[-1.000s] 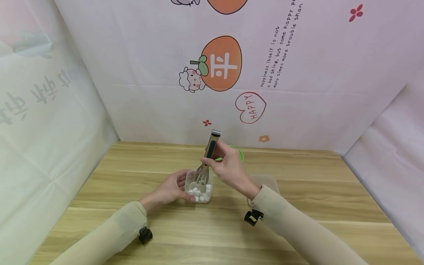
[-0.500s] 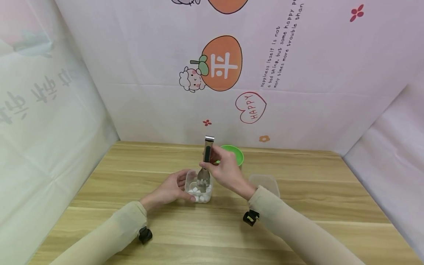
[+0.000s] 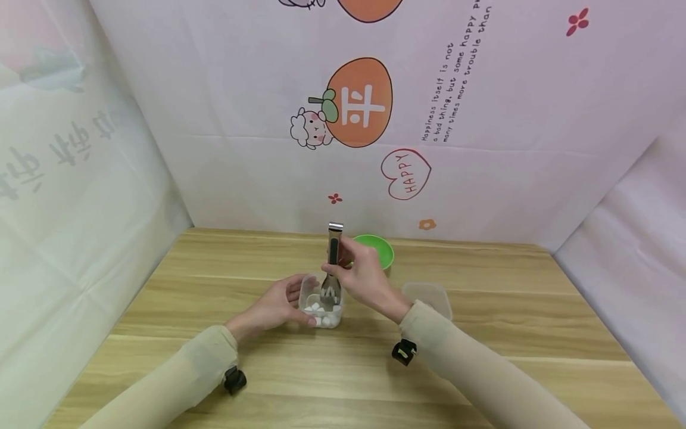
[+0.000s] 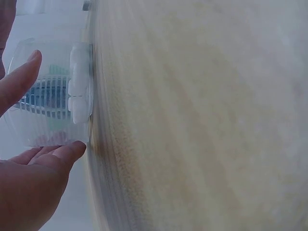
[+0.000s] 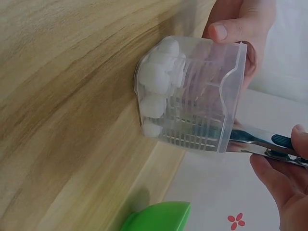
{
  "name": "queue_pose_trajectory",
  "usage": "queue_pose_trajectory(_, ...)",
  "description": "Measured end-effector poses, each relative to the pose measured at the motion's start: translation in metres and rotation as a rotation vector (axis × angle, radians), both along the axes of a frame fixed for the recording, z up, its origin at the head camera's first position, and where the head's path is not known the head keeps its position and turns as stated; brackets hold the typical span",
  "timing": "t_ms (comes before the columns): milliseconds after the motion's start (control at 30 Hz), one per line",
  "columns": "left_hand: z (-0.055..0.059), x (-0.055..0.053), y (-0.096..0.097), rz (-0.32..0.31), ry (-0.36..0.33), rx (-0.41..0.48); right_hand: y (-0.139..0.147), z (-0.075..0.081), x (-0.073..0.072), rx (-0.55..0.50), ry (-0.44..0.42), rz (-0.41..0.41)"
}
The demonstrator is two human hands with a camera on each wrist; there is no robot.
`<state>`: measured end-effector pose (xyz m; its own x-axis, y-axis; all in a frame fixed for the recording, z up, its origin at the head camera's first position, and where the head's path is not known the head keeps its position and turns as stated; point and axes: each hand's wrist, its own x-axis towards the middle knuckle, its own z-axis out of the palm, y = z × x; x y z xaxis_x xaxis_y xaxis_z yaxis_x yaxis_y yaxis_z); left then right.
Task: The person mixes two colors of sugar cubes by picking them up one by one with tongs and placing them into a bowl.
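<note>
On the far left, a white cloth wall (image 3: 96, 226) with pale gray marks. Next, a cream sleeve (image 3: 177, 375) with a small black gadget (image 3: 234, 379) at the cuff. Then the left hand (image 3: 272, 307), curved round a clear box (image 5: 235, 77), thumb on the near side, fingers on the far side. Box upright on the wood table (image 3: 321, 381), near the middle, with small white lumps (image 5: 154, 79) low inside. Down in the box, the toothed ends of metal tongs (image 3: 334, 250), handle pointing almost straight up. Then the right hand (image 3: 367, 277), pinching the tongs between thumb and fingers. Cannot tell about any lump between the toothed ends. Behind that hand, partly hidden, a green bowl (image 3: 383, 251). Above, on the back cloth (image 3: 514, 173), a red heart. Farther right, a clear flat piece (image 3: 431, 295) on the table, partly hidden by the right sleeve (image 3: 471, 363).
</note>
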<state>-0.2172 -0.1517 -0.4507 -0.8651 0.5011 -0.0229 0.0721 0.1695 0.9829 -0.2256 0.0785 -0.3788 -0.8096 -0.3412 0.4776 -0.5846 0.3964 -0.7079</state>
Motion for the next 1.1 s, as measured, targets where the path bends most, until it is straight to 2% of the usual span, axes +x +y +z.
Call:
queue_pose_trajectory(233, 0.0013, 0.0002, 0.0001, 0.001, -0.006, -0.018, -0.0023, -0.0034, 0.0002, -0.059, 0.015, -0.041)
queue_pose_trajectory(433, 0.0021, 0.0001, 0.0005, -0.002, -0.012, -0.012, -0.0038, -0.0069, -0.0016, -0.112, -0.008, -0.062)
queue_pose_trajectory(600, 0.0024, 0.0008, 0.0008, -0.003, -0.017, -0.009, -0.0007, -0.0080, -0.0013, -0.114, -0.033, -0.085)
queue_pose_trajectory(1100, 0.0019, 0.0022, 0.0010, -0.002, -0.007, 0.003, 0.0027, -0.0096, -0.0002, -0.114, -0.027, -0.100)
